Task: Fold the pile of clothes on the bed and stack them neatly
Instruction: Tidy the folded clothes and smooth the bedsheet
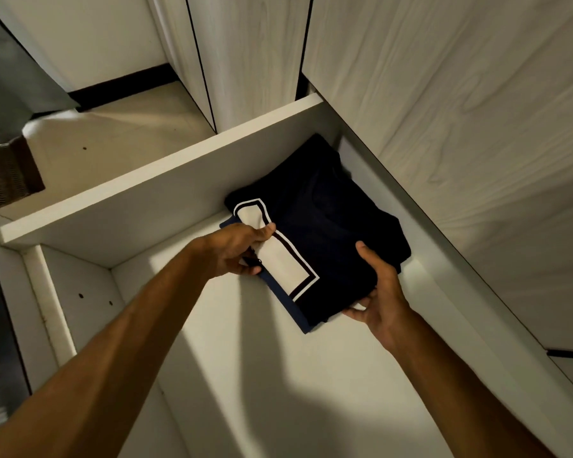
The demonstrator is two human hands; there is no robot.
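Head view: both bare arms reach into an open white wardrobe compartment.
Clothes: folded dark stack [315,206] with a white dark-edged stripe, lying on the white shelf [245,342], far end near the back right corner.
Under it: a blue folded layer shows at the near left edge.
Left hand [235,251]: thumb on top, fingers below, pinching the stack's left edge at the stripe.
Right hand [379,292]: thumb on top, fingers curled beneath the near right corner, gripping it.
Surroundings: pale wood-grain doors [460,110] right; woven basket [7,173] far left.
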